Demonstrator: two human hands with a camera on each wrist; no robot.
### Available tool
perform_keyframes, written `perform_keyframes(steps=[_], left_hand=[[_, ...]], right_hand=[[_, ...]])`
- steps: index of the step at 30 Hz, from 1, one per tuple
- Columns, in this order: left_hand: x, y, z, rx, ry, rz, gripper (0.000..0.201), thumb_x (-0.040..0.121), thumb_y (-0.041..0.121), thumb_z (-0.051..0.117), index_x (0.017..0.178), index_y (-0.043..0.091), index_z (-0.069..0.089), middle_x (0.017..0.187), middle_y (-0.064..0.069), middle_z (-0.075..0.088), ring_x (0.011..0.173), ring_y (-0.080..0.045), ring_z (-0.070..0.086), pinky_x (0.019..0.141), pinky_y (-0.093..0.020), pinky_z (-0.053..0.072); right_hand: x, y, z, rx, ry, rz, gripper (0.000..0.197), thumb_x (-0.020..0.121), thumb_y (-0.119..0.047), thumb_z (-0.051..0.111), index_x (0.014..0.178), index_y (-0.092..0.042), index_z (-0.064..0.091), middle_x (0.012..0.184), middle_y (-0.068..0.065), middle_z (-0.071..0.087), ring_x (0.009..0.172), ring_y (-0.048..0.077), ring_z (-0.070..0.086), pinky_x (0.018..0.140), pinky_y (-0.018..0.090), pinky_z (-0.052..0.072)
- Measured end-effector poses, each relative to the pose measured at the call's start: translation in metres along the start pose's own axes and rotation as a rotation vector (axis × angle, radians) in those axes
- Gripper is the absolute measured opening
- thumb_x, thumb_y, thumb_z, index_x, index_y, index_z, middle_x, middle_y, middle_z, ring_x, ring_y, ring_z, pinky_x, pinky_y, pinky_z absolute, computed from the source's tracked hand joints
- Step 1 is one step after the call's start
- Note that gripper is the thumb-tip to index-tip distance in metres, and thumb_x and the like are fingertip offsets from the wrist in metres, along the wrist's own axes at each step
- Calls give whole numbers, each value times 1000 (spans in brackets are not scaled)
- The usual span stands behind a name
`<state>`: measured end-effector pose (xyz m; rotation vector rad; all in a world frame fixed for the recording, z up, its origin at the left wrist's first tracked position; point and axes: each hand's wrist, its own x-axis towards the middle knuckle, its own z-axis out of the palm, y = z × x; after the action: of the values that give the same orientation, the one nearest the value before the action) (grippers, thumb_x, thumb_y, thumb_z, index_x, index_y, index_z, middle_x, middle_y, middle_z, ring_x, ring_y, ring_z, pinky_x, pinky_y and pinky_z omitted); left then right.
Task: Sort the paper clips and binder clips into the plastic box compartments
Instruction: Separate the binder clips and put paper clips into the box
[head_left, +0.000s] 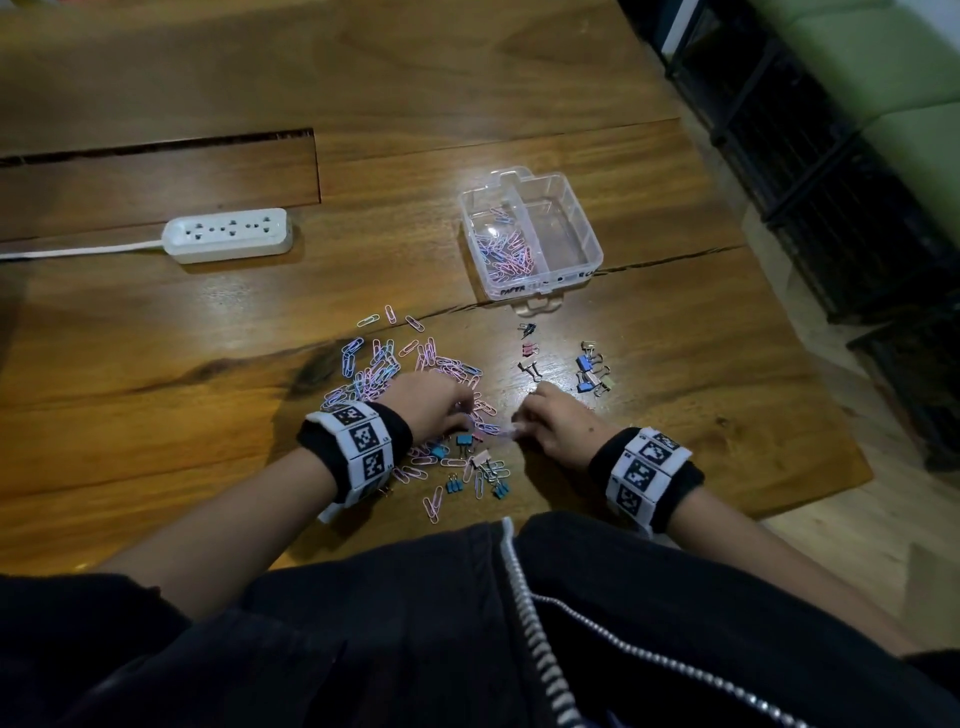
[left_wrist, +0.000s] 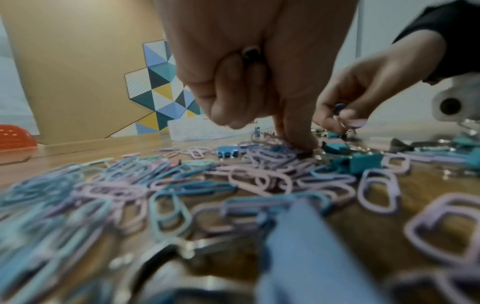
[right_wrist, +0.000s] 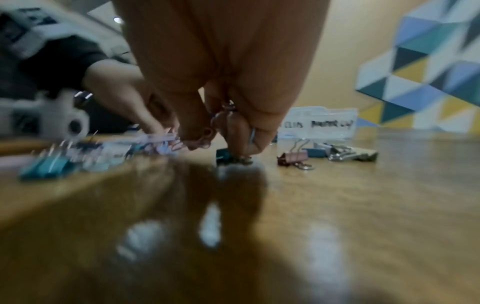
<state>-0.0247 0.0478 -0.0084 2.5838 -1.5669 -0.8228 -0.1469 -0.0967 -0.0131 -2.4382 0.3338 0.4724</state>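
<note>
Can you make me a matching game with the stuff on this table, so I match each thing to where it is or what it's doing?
Things:
1. plastic box
2. power strip
3. left hand
4. small group of binder clips

Places or states:
A. white, lying at the table's left side
B. fingers down in the pile of paper clips
C. on the table beyond the right hand
D. clear, paper clips only in its left compartment

Pairs: 1-D, 2-A, 3-B, 4-C
</note>
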Motion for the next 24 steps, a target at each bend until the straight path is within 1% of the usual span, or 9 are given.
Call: perform_keyframes(steps=[3, 6, 8, 10, 13, 16, 20, 22, 24], left_hand=[[4, 3, 3, 9, -7, -11, 31, 92, 38, 45, 105, 12, 57, 103, -5, 62, 95, -18, 58, 82, -26, 49], [7, 1, 0, -194, -11, -77, 31, 93, 36, 45, 100, 9, 57, 95, -4, 59, 88, -18, 54, 78, -29, 46], [7, -3, -5, -442, -6, -124, 27, 94, 34, 44, 96, 9, 56, 85, -1, 55, 82, -18, 50, 71, -30, 44], [6, -7, -10, -708, -2, -197, 23, 96, 32, 39, 92, 13, 50, 73, 4, 46, 69, -16, 46, 55, -23, 38], [4, -14, -15, -1333, -28, -320, 30, 97, 24, 32, 69, 16, 39, 60, 4, 32, 40, -4, 33, 34, -13, 28], [3, -20, -15, -1765, 1, -320, 28, 87, 13, 25, 59, 15, 31, 49, 5, 30, 30, -3, 24, 29, -7, 16], [-1, -22, -15, -1947, 38, -317, 11, 71, 14, 33, 60, 12, 36, 47, 2, 41, 31, -6, 29, 27, -8, 20], [-2, -24, -15, -1924, 57, -356, 19, 78, 14, 30, 63, 11, 40, 50, 1, 46, 33, -8, 33, 27, -9, 23], [-3, -25, -17, -1827, 86, -412, 29, 89, 19, 30, 64, 12, 43, 52, 1, 48, 34, -8, 36, 28, -10, 24]], right_hand=[[1, 6, -5, 212, 95, 111, 13, 89, -19, 52, 88, -7, 58, 88, -2, 48, 82, 10, 44, 66, 13, 34], [0, 7, -11, 656, 71, 187, 15, 89, -13, 51, 74, -17, 53, 72, -4, 52, 66, 7, 49, 58, 14, 40], [-1, 8, -14, 916, 43, 208, 19, 89, -5, 49, 73, -14, 52, 68, 0, 51, 57, 9, 46, 49, 13, 38], [0, 6, -15, 1096, 17, 225, 20, 89, 1, 46, 75, -11, 54, 66, 0, 51, 54, 10, 43, 44, 14, 34], [4, -1, -18, 1242, -35, 241, 25, 89, 5, 39, 86, -10, 59, 58, -5, 58, 54, 6, 47, 45, 15, 36], [11, -7, -20, 1362, -81, 262, 25, 90, 2, 35, 88, -7, 59, 63, 1, 50, 55, 8, 43, 46, 15, 36], [19, -12, -17, 1501, -113, 306, 26, 89, -11, 31, 80, -4, 55, 65, 3, 50, 54, 12, 47, 47, 18, 40], [24, -16, -15, 1466, -108, 296, 27, 91, -18, 32, 77, -7, 53, 64, 1, 54, 52, 11, 49, 47, 18, 39], [29, -22, -13, 1317, -85, 298, 26, 93, -21, 36, 74, -11, 51, 67, -1, 55, 51, 9, 47, 45, 17, 36]])
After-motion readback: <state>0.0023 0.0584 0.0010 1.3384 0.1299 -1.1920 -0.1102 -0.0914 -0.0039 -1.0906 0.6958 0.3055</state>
